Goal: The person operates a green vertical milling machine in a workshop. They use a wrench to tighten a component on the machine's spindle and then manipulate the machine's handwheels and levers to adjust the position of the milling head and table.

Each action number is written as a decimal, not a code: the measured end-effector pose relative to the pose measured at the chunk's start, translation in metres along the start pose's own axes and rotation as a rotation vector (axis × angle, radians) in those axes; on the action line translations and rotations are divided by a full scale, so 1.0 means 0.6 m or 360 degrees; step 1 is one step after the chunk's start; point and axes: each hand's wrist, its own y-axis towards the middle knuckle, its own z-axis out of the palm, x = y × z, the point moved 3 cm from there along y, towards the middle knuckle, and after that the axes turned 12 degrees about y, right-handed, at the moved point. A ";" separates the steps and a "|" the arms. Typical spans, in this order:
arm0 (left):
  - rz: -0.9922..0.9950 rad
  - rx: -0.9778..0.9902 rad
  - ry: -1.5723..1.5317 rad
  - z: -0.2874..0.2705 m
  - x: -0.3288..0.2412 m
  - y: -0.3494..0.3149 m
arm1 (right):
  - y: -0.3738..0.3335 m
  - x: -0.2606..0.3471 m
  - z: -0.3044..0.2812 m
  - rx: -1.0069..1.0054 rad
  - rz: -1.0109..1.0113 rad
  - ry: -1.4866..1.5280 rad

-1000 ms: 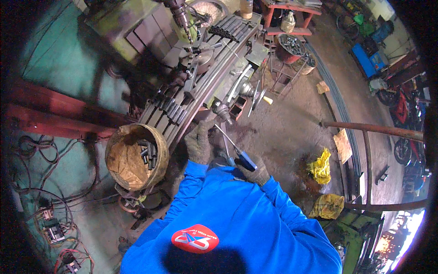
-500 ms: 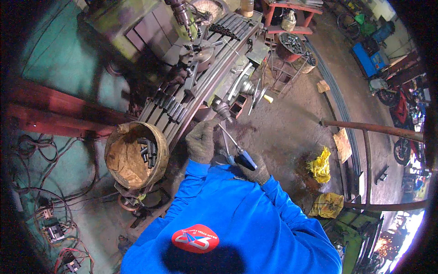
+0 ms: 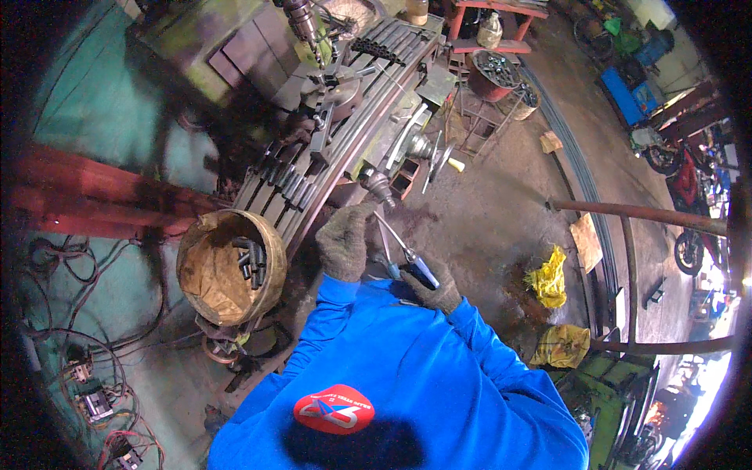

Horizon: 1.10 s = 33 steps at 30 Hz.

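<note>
Head view: the right hand (image 3: 440, 288) wraps round a blue-handled tool (image 3: 421, 267) in front of the blue shirt (image 3: 439, 360); the left hand (image 3: 343, 244) curls by its metal tip, whether pinching I can't tell. It looks light, stiff, best held by the handle.

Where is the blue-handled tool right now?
In the head view, the blue-handled tool is near the centre, in the gloved right hand, its metal end slanting up and left toward the fingers of the gloved left hand.
</note>
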 end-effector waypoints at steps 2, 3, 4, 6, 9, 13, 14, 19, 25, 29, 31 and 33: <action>0.0012 -0.0007 0.0018 -0.001 0.001 0.002 | 0.001 -0.004 0.000 -0.0013 -0.0034 -0.0055; 0.0019 -0.0005 0.0031 -0.003 0.001 0.004 | 0.000 -0.009 -0.001 -0.0033 -0.0060 -0.0098; 0.0024 -0.0003 0.0046 -0.004 0.001 0.004 | 0.001 -0.007 0.000 -0.0051 -0.0084 -0.0140; 0.0036 -0.0008 0.0032 -0.005 -0.003 0.004 | 0.000 -0.001 0.000 -0.0069 -0.0058 -0.0117; 0.0072 0.0003 0.0038 -0.006 -0.006 0.006 | -0.002 -0.001 -0.001 -0.0112 -0.0160 -0.0167; -0.0004 0.0005 -0.0001 -0.004 -0.007 0.007 | -0.002 -0.003 -0.002 -0.0136 -0.0217 -0.0223; -0.0008 -0.0003 0.0022 -0.005 -0.008 0.006 | -0.001 0.002 -0.001 -0.0113 -0.0206 -0.0177; -0.0040 -0.0013 0.0015 -0.007 -0.017 0.005 | 0.003 0.002 -0.005 -0.0012 -0.0201 -0.0180; -0.0161 -0.0028 -0.0107 0.000 -0.005 -0.001 | 0.001 0.000 -0.004 -0.0132 -0.0329 -0.0290; -0.0191 -0.0017 -0.0040 0.002 -0.013 0.002 | 0.004 0.002 -0.005 -0.0064 -0.0240 -0.0132; -0.0123 -0.0032 0.0059 0.002 -0.017 0.004 | 0.006 0.010 -0.008 0.0073 -0.0081 -0.0178; -0.0211 -0.0016 -0.0071 0.008 -0.025 0.002 | 0.006 0.004 -0.009 0.0083 -0.0048 -0.0171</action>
